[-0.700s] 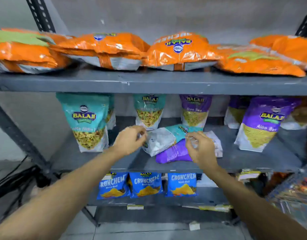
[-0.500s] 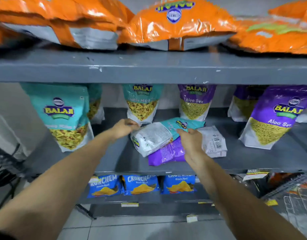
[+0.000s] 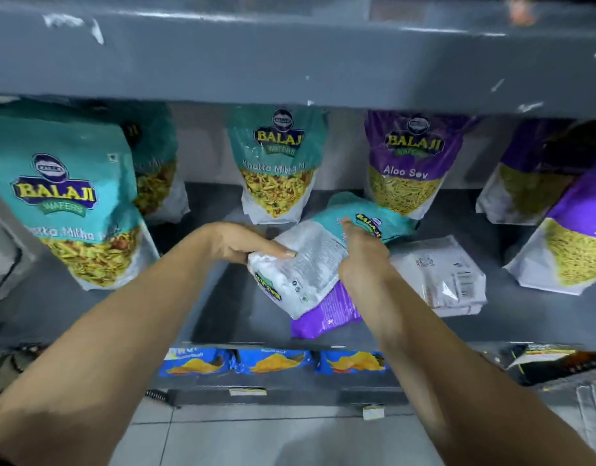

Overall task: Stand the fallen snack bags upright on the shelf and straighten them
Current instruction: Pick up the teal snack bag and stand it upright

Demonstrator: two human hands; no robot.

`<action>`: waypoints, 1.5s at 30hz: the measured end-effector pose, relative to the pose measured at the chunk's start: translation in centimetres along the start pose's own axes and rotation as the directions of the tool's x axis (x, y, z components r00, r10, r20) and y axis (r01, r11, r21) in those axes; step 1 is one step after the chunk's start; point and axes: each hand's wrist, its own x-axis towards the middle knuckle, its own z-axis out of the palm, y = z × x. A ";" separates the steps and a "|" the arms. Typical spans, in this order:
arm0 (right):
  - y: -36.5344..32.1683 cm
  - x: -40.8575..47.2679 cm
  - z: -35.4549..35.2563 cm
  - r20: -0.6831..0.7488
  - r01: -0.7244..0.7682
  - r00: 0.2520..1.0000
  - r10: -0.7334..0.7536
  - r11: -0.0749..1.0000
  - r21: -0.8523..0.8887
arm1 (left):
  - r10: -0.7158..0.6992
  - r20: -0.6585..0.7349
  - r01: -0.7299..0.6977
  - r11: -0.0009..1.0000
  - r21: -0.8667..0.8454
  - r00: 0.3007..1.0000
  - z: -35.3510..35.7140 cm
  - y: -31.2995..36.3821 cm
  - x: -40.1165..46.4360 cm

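A grey shelf (image 3: 229, 317) is carrying teal bags (image 3: 71, 196) and purple bags (image 3: 407, 163) standing upright along its back, while a purple bag (image 3: 327, 314) and a white-backed bag (image 3: 448, 277) are lying flat near its front edge.

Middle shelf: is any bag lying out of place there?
Yes. A teal bag, held by both hands, lies back side up across a fallen purple bag; a third bag lies flat beside them, while neighbours stand.

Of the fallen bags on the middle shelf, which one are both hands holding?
The teal fallen bag, white back facing up, lying on top of the purple fallen bag. The left hand and right hand grip it; the others lie untouched.
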 end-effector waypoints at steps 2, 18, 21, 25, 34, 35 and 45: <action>0.0 -0.2 0.0 0.084 -0.131 0.990 0.110 0.943 0.306 | 0.038 -0.046 -0.039 0.999 -0.020 0.998 1.5 -0.1 -1.0; -0.8 -2.9 3.7 0.259 0.371 0.677 -0.689 0.624 0.688 | 0.539 -0.779 -0.584 0.760 0.286 0.320 5.3 -6.5 -4.7; 0.9 -1.2 5.0 0.276 0.395 0.687 -0.673 0.663 0.636 | 0.501 -0.775 -0.496 0.821 0.283 0.385 4.3 -7.8 -3.7; 2.6 0.1 5.4 0.239 0.403 0.780 -0.579 0.756 0.516 | 0.457 -0.744 -0.416 0.870 0.263 0.487 3.4 -8.9 -3.3; 4.1 2.6 7.1 0.302 0.017 0.950 -0.072 0.983 0.180 | 0.307 -0.882 -0.376 0.912 0.164 0.359 3.8 -11.3 -5.0; 4.1 2.5 7.1 0.292 0.031 0.953 -0.081 0.985 0.170 | 0.318 -0.880 -0.382 0.907 0.176 0.352 3.7 -11.2 -4.8; 5.9 1.8 7.6 0.462 0.341 0.816 -0.347 0.935 0.100 | 0.475 -0.645 -0.382 0.877 0.292 0.599 5.8 -10.3 -5.2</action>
